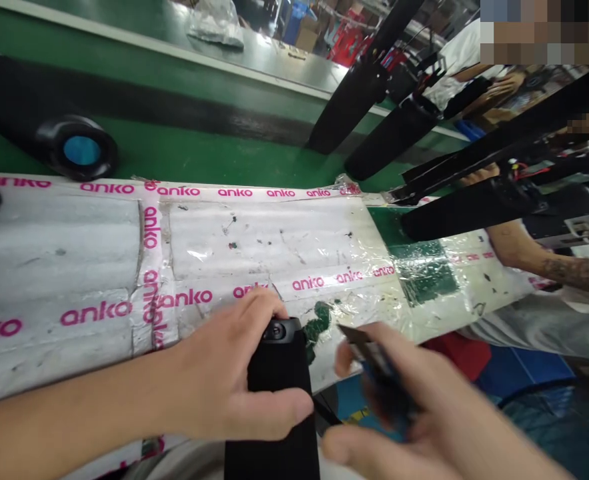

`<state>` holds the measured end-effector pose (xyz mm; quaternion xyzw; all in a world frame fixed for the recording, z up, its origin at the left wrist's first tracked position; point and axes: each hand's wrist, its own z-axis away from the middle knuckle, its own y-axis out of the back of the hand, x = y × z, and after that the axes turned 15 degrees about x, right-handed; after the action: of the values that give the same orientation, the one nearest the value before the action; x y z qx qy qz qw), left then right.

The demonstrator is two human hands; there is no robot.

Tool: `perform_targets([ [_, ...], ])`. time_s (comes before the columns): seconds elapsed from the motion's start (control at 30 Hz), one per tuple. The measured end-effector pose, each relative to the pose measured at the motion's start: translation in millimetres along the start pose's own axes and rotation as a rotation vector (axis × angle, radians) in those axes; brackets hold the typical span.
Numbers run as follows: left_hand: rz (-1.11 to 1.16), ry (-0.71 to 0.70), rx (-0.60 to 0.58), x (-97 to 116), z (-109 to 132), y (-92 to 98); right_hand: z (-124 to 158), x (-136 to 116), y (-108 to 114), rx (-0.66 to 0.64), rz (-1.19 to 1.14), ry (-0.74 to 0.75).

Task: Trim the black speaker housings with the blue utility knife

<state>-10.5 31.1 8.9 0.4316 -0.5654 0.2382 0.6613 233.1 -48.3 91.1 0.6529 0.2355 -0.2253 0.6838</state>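
Note:
My left hand (244,380) is wrapped over the top of a long black housing (278,387), its thumb lying across the front. At the housing's upper end is a small glossy cap (278,331) with a round fitting. To the right, my right hand (399,400) is closed around a utility knife (374,373) with a dark blue handle. The knife's blade points up and left, a short way from the housing and apart from it. Motion blurs the right hand. The lower part of the housing runs out of the frame.
A worktop (254,233) covered in white sheeting and "anko" tape lies ahead. Beyond it runs a green conveyor belt (214,143) carrying a black part with a blue disc (81,151) and several black columns (349,100). Co-workers' arms (534,257) reach in from the right.

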Motion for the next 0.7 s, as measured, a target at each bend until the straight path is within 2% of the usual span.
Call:
perform_targets([
  [0.03, 0.072, -0.013, -0.017, -3.6, 1.5, 3.3, 4.1, -1.3, -18.5, -0.060, -0.239, -0.173],
  [0.1, 0.173, -0.029, -0.096, -10.9, 2.6, 11.1, 12.2, 2.0, -47.2, -0.058, -0.547, -0.457],
  [0.17, 0.156, -0.011, -0.151, -15.4, 0.6, 18.3, 19.8, 12.3, -59.2, -0.023, -0.670, -0.685],
  [0.23, 0.084, -0.006, -0.186, -15.1, -4.1, 21.1, 26.9, 25.4, -58.1, 0.005, -0.723, -0.796],
  [0.4, 0.087, -0.071, -0.209, -6.4, -15.0, 5.3, 42.5, 46.0, -51.0, -0.011, -0.876, -0.796],
  [0.5, 0.129, -0.114, -0.126, -5.9, -14.3, -7.3, 46.3, 47.3, -57.8, -0.024, -0.952, -0.766],
  [0.63, 0.184, -0.267, 0.094, -3.9, -3.6, -13.6, 43.8, 41.4, -71.0, -0.108, -1.049, -0.737],
  [0.7, 0.181, -0.192, 0.136, 0.2, 3.2, -12.9, 41.7, 37.9, -77.3, -0.175, -1.074, -0.739],
])
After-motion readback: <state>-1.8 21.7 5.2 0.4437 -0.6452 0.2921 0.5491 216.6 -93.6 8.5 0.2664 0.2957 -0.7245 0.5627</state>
